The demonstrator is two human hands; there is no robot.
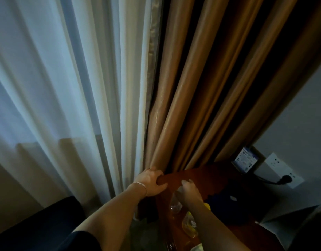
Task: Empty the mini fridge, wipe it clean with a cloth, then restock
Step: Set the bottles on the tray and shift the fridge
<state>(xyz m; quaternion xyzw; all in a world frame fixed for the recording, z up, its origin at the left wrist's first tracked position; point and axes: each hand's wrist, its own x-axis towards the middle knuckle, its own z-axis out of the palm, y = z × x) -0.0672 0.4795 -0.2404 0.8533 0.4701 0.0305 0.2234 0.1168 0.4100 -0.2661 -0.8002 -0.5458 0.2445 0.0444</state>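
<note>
My left hand (152, 182) grips the rounded far corner of a dark red-brown wooden table (210, 175), thumb on top and fingers curled under the edge. My right hand (189, 189) is curled round the top of a clear plastic bottle (175, 204) standing on the table. Just nearer to me, partly behind my right forearm, stands a second clear bottle with yellow contents (189, 225). The mini fridge is not in view.
Brown curtains (192, 105) and white sheer curtains (74, 87) hang right behind the table. A small printed box (244, 160) and a white socket with a black plug (284, 175) are at the right wall. A dark bag (228, 205) lies on the table. A dark seat (38, 223) is at lower left.
</note>
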